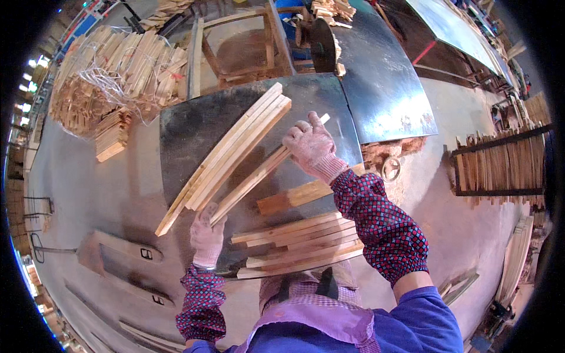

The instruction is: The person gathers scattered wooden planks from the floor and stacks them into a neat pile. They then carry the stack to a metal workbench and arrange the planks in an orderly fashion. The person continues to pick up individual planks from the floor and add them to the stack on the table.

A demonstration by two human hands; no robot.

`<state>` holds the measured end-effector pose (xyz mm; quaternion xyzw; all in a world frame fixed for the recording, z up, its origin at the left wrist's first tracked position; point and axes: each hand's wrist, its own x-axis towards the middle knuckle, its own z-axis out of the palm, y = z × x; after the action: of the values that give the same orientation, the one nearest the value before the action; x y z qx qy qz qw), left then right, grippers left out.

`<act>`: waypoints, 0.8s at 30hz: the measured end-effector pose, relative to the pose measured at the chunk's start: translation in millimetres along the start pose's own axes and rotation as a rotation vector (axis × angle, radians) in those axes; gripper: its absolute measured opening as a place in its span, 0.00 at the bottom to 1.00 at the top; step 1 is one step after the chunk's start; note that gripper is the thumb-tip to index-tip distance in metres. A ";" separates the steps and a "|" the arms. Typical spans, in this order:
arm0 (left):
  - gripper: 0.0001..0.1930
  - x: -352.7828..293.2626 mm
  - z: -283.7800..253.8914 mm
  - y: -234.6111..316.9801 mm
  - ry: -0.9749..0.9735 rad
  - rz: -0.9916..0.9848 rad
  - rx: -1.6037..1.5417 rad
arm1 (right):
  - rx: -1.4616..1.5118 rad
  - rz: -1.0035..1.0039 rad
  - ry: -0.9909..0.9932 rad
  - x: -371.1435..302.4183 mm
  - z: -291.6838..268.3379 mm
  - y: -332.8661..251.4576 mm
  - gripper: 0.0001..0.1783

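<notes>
Both hands wear pale work gloves. A slim wooden strip (254,180) runs slantwise between them over the dark metal tabletop (185,132). My left hand (207,236) is closed around its near end. Toward the far end, my right hand (310,147) wraps over the strip, and its tip sticks out past the fingers. Just left of the strip lies a slanted bundle of long wooden strips (235,141). A wider wooden board (294,197) rests below my right hand, partly behind the forearm. Closest to my body, several wooden strips (300,242) lie side by side along the table's front edge.
A round saw blade (324,47) stands upright beyond the table, beside a second metal top (382,88). Tied wood bundles (118,76) are piled at the far left. On the right a metal rack (500,159) holds stacked strips. A handwheel (391,169) sits under the table's right side.
</notes>
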<state>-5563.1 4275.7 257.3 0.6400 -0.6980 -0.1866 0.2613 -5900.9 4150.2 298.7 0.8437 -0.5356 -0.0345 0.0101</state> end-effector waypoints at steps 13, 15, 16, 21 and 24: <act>0.20 -8.0 0.6 -6.5 0.028 -0.084 0.196 | 0.832 0.563 -0.004 -48.7 31.0 -35.3 0.36; 0.20 -7.2 -1.2 -6.0 -0.018 -0.164 0.298 | 0.670 0.393 -0.165 -61.9 19.0 -35.1 0.37; 0.21 -7.1 -0.6 -9.5 -0.058 -0.194 0.349 | 0.558 0.302 -0.199 -72.0 18.1 -35.9 0.37; 0.26 -2.3 -1.6 14.3 0.024 -0.046 0.442 | 0.148 0.138 -0.299 -101.6 29.4 -31.4 0.38; 0.33 -4.5 -9.7 50.7 0.134 0.133 0.432 | 0.207 0.099 -0.332 -101.2 21.5 -21.9 0.37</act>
<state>-5597.5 4286.5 294.7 0.6447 -0.7435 0.0275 0.1758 -5925.5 4251.5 280.8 0.7955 -0.5715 -0.1175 -0.1635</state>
